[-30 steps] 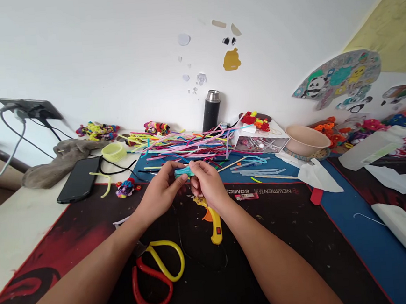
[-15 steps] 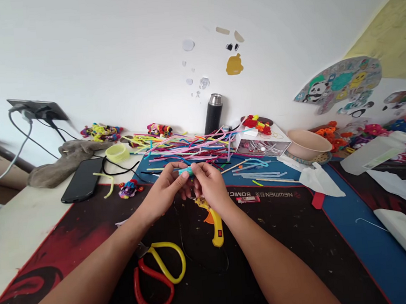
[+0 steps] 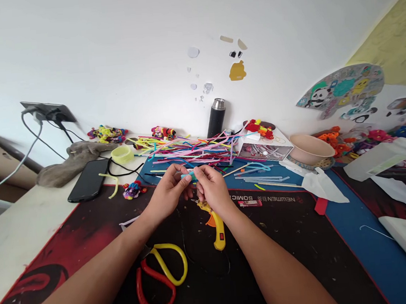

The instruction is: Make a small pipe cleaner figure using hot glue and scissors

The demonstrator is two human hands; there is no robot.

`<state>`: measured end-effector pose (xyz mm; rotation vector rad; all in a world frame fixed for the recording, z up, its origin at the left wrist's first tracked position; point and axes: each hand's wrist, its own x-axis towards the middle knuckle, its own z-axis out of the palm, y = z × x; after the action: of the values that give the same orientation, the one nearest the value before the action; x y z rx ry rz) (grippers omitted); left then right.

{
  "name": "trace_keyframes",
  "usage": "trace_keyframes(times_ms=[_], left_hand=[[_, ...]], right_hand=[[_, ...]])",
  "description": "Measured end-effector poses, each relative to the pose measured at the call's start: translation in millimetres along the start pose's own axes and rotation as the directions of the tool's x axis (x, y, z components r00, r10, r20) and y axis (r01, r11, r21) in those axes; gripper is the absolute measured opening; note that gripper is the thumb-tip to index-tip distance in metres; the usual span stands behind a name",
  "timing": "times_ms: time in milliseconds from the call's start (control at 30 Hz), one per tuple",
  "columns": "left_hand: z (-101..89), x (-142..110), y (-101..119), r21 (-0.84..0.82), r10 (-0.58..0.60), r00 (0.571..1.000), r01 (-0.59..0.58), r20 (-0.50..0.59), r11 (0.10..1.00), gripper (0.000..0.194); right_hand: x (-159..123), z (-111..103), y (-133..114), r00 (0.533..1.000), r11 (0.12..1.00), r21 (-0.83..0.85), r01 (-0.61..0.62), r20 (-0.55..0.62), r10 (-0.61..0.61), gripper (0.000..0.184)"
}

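Observation:
Between the fingertips of both hands is a small turquoise piece of pipe cleaner (image 3: 188,175), mostly covered by the fingers. My left hand (image 3: 169,190) pinches its left end, thumb on top. From the other side my right hand (image 3: 211,186) closes thumb and fingers on it. Just below the right hand lies a yellow glue gun (image 3: 217,235) with an orange trigger, its nozzle partly under the fingers. Scissors with one red and one yellow handle (image 3: 169,262) rest by my left forearm, which covers their blades.
A heap of coloured pipe cleaners (image 3: 196,150) lies behind the hands. Beyond it stands a black thermos (image 3: 216,118). To the left are a phone (image 3: 87,180) and a yellow-green roll (image 3: 121,154). On the right are glue sticks (image 3: 263,179), a box (image 3: 266,150) and a bowl (image 3: 310,148).
The whole view has shifted slightly, so things appear a little lower and to the right. The turquoise piece sits turned differently between the fingers, and less of it shows. Both hands keep hold of it.

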<state>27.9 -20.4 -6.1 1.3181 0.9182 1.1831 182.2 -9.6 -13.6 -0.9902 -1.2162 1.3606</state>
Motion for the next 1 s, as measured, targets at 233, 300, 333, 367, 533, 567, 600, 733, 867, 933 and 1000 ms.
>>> trace_keyframes(times_ms=[233,300,333,367,533,567,600,733,867,933,1000], left_hand=[[0.7,1.2,-1.0,-0.007,-0.005,1.000,0.005,0.010,1.000,0.048],[-0.4,1.4,-0.8,-0.032,-0.024,0.999,0.025,0.033,0.999,0.047],[-1.2,1.3,-0.5,-0.050,-0.040,0.998,0.042,0.047,0.998,0.046],[-2.0,1.2,0.0,-0.076,-0.060,0.997,0.064,0.057,0.995,0.046],[-5.0,1.8,1.4,-0.211,-0.184,0.979,0.198,0.084,0.957,0.049],[-5.2,2.3,1.3,-0.220,-0.200,0.976,0.213,0.083,0.952,0.049],[-5.3,2.8,1.0,-0.225,-0.208,0.975,0.220,0.074,0.949,0.049],[-5.2,4.4,0.2,-0.227,-0.196,0.980,0.195,0.020,0.954,0.050],[-5.7,5.1,-0.5,-0.211,-0.176,0.984,0.171,-0.007,0.963,0.051],[-6.3,5.3,-1.2,-0.203,-0.171,0.985,0.164,-0.020,0.965,0.052],[-7.3,5.5,-2.2,-0.191,-0.171,0.985,0.162,-0.031,0.968,0.051]], right_hand=[[-0.4,0.1,0.3,1.000,1.000,-0.011,0.013,-0.002,-0.013,0.044],[0.4,-0.9,0.5,1.000,1.000,-0.010,0.000,-0.010,0.000,0.046],[0.8,-1.7,0.5,1.000,1.000,-0.011,-0.006,-0.013,0.005,0.046],[1.2,-2.6,0.6,1.000,1.000,-0.014,-0.009,-0.013,0.009,0.046],[3.1,-6.0,3.6,1.000,1.000,-0.010,-0.012,0.004,0.012,0.044],[3.3,-6.3,4.3,1.000,1.000,-0.006,-0.017,0.007,0.017,0.044],[3.5,-6.4,4.8,1.000,1.000,-0.002,-0.024,0.008,0.024,0.044],[3.8,-6.0,4.5,0.998,0.998,0.030,-0.059,0.019,0.058,0.045],[4.2,-5.2,2.7,0.996,0.993,0.083,-0.088,0.016,0.087,0.047],[4.3,-5.0,2.4,0.995,0.990,0.100,-0.102,0.011,0.102,0.048],[4.4,-5.0,2.5,0.994,0.989,0.104,-0.108,0.010,0.108,0.048]])
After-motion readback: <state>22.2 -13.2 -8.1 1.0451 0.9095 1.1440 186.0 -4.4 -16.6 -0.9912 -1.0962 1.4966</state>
